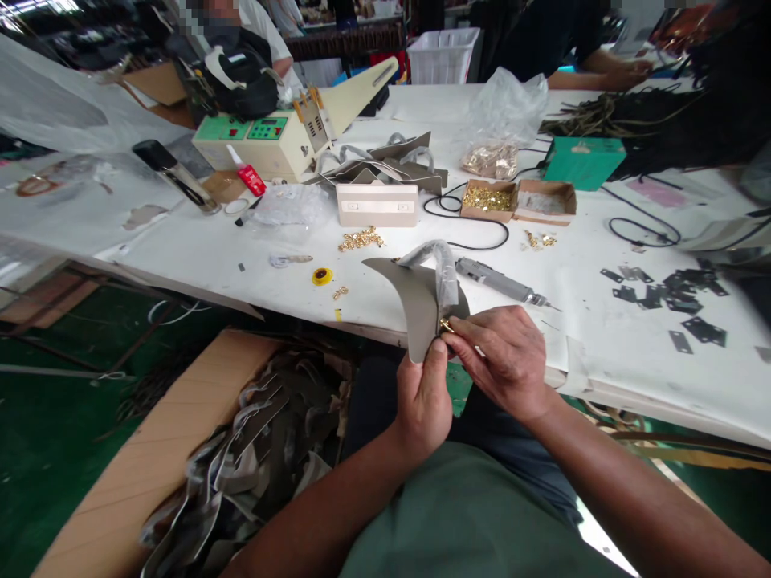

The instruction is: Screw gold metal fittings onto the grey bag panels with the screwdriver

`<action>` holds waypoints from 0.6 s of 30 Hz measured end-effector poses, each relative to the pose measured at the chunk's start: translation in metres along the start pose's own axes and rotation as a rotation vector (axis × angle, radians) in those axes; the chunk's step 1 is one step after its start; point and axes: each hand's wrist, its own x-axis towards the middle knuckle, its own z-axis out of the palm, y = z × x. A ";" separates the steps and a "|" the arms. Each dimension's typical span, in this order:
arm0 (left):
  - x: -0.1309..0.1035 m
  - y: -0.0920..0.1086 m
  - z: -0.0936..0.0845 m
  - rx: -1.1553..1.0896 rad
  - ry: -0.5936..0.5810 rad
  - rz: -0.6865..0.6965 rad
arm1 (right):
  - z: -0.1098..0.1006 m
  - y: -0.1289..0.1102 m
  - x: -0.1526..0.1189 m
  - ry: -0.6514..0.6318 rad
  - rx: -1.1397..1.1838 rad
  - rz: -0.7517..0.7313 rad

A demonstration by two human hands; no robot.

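Note:
Over the table's front edge, my left hand is closed on the lower edge of a curved grey-brown bag panel. A handle wrapped in clear plastic arches from the panel. Thumb and fingers of my right hand pinch a small gold metal fitting against the panel beside the handle's end. Just beyond my right hand lies a grey electric screwdriver with its bit pointing right. Gold fittings lie in a pile past the panel, with a yellow round container to their left.
Cardboard boxes hold gold parts. Black plates are scattered at right, and a cream machine stands at back left. Bag panels fill a carton below left. Cable loops behind the screwdriver. Other people work across the table.

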 end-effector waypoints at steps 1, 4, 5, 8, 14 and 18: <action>0.001 -0.001 0.001 -0.038 0.011 -0.005 | 0.000 0.000 -0.002 -0.006 0.011 -0.002; 0.004 0.000 0.002 -0.166 0.007 -0.022 | 0.000 -0.003 -0.004 -0.007 0.030 -0.010; 0.005 0.001 0.003 -0.204 0.011 -0.042 | 0.000 -0.005 -0.005 -0.004 0.035 -0.009; 0.007 0.006 0.004 -0.284 0.056 -0.125 | -0.002 -0.010 -0.007 0.010 0.087 0.034; 0.013 0.030 0.008 -0.402 -0.045 -0.124 | -0.007 -0.004 -0.013 0.174 0.293 0.377; 0.006 0.036 0.008 -0.254 -0.143 -0.171 | -0.017 0.003 -0.007 0.156 0.785 0.984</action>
